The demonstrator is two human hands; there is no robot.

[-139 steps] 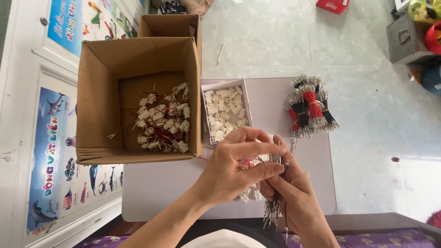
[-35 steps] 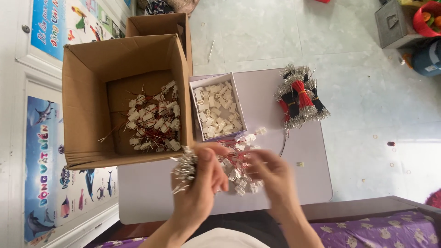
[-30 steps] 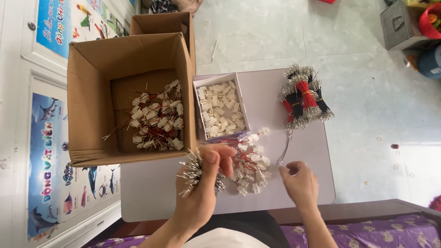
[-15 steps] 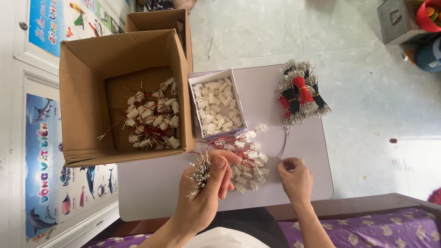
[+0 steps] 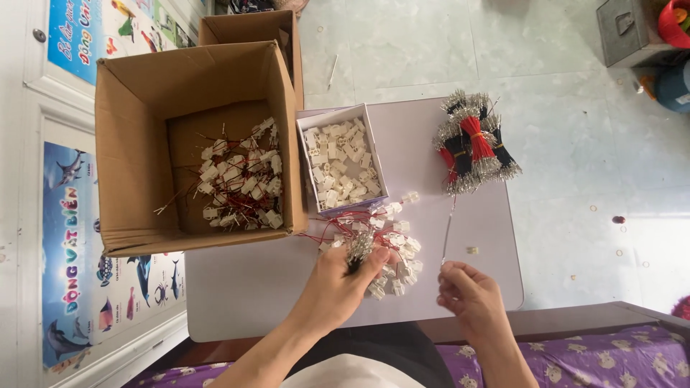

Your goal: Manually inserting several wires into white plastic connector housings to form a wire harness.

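Head view: my left hand (image 5: 338,287) stays clenched on the wire bundle (image 5: 358,248) above the connector pile (image 5: 392,248), near the small white box (image 5: 341,162). My right hand (image 5: 467,294), lately at that pile, now pinches one loose wire (image 5: 447,233) further right.

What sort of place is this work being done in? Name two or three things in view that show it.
Probably a room in a home used for piecework: children's posters on the wall, a purple patterned bedcover, and a small table on a tiled floor holding wire parts.
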